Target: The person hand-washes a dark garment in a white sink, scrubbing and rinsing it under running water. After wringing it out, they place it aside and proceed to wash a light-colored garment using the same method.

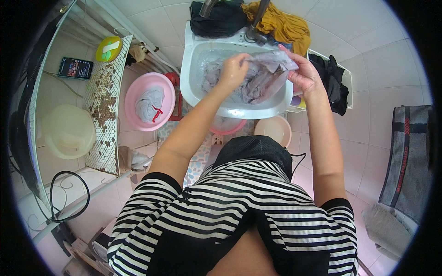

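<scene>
A wet, pale greyish-lilac cloth garment (264,77) lies partly in the water of a white washbasin (238,112), its upper part lifted between my hands. My left hand (236,70) is closed on a fold of it near the middle of the basin. On the right, my right hand (304,72) holds the raised edge over the basin's right side, with the cloth between thumb and fingers. More of the same cloth sits in sudsy water at the basin's left. A metal faucet (255,34) rises at the back rim.
Black cloth (219,19) and mustard cloth (286,24) lie behind the basin. Dark clothes (328,79) hang over a white basket at right. A pink tub (129,114) with pale cloth stands left, beside a rusty perforated shelf (100,120). A beige basin (276,129) is below.
</scene>
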`<state>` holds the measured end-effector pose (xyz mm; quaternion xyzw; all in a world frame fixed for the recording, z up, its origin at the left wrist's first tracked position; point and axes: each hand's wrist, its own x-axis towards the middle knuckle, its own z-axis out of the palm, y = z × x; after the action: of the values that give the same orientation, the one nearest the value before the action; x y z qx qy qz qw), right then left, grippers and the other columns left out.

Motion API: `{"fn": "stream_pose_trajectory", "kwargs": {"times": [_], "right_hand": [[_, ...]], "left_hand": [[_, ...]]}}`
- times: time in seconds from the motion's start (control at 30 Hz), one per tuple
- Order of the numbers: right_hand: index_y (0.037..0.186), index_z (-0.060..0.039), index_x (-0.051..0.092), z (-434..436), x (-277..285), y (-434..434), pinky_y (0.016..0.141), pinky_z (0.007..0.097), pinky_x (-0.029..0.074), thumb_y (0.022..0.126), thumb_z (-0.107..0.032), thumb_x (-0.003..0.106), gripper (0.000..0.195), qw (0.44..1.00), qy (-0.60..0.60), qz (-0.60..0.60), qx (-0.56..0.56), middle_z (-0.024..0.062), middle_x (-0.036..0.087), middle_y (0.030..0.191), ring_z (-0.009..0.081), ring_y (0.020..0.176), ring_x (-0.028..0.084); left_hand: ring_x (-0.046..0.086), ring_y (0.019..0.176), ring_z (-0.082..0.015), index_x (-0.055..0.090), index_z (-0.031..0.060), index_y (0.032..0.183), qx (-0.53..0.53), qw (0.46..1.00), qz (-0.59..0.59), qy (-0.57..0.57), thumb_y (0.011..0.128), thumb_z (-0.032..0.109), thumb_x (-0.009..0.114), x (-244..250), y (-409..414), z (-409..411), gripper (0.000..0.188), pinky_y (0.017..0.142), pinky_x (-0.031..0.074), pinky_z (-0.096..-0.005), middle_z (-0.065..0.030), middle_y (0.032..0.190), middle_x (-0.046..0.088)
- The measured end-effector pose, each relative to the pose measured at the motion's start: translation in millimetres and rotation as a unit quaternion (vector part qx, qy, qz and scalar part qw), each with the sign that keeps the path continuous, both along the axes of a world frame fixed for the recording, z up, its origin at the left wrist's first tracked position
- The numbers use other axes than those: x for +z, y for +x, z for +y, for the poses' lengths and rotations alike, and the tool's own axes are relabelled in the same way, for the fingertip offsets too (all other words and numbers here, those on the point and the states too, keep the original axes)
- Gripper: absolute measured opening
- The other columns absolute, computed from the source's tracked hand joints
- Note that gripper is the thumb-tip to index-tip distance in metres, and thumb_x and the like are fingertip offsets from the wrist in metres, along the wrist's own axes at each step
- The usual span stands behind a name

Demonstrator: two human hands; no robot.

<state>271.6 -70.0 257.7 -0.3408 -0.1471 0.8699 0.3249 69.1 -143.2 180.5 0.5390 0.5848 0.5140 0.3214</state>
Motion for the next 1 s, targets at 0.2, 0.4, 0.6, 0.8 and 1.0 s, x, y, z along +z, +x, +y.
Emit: {"fn": "stream_pose_trajectory", "kwargs": {"times": [0.2, 0.4, 0.6, 0.8, 1.0], "right_hand": [[0.122, 0.0006, 0.050, 2.8, 3.7, -3.3, 0.095, 0.0392, 0.045, 0.088, -0.003, 0.053, 0.035, 0.998, 0.009, -0.017, -0.058, 0.0160, 0.052, 0.122, 0.0259, 0.109, 0.054], [0.127, -0.0004, 0.046, -0.8, 19.5, -3.6, 0.098, 0.0357, 0.041, 0.087, -0.007, 0.055, 0.042, 0.991, 0.113, -0.021, -0.062, 0.0143, 0.051, 0.125, 0.0232, 0.112, 0.051], [0.132, -0.0024, 0.041, -4.0, 51.6, -0.3, 0.094, 0.0324, 0.043, 0.089, -0.013, 0.053, 0.046, 0.964, 0.265, -0.021, 0.020, 0.0099, 0.053, 0.118, 0.0185, 0.108, 0.052], [0.135, -0.0022, 0.035, 16.8, 61.5, 12.1, 0.094, 0.0383, 0.044, 0.092, -0.012, 0.045, 0.045, 0.952, 0.290, 0.091, 0.041, 0.0122, 0.050, 0.122, 0.0226, 0.112, 0.050], [0.124, 0.0004, 0.049, 12.0, 27.8, 15.1, 0.095, 0.0399, 0.042, 0.087, -0.016, 0.044, 0.040, 0.975, 0.177, -0.069, -0.114, 0.0141, 0.055, 0.119, 0.0255, 0.106, 0.054]], "left_hand": [[0.054, 0.069, -0.0111, 0.062, 0.0002, 0.093, -0.003, 0.996, -0.089, 0.008, 0.087, 0.019, 0.056, 16.7, -29.2, 10.3, 0.020, 0.065, 0.042, -0.0239, -0.0019, 0.072, 0.059], [0.053, 0.077, -0.0084, 0.063, 0.0039, 0.097, -0.074, 0.958, -0.255, -0.109, 0.089, 0.028, 0.056, 0.9, -64.3, 2.9, 0.026, 0.070, 0.042, -0.0224, -0.0007, 0.083, 0.060], [0.057, 0.100, -0.0312, 0.054, 0.0049, 0.117, 0.081, 0.941, 0.293, -0.145, 0.066, 0.030, 0.075, -130.0, -96.5, -10.6, 0.060, 0.088, 0.044, -0.0405, -0.0161, 0.105, 0.061], [0.055, 0.105, -0.0325, 0.050, 0.0051, 0.122, -0.033, 0.918, 0.202, -0.341, 0.067, 0.016, 0.068, -116.0, -72.4, -23.0, 0.059, 0.090, 0.043, -0.0388, -0.0150, 0.109, 0.060], [0.057, 0.095, -0.0282, 0.053, 0.0009, 0.113, 0.007, 0.914, -0.317, -0.254, 0.074, 0.006, 0.050, -97.0, -108.4, -0.9, 0.039, 0.087, 0.045, -0.0403, -0.0116, 0.106, 0.060]]}}
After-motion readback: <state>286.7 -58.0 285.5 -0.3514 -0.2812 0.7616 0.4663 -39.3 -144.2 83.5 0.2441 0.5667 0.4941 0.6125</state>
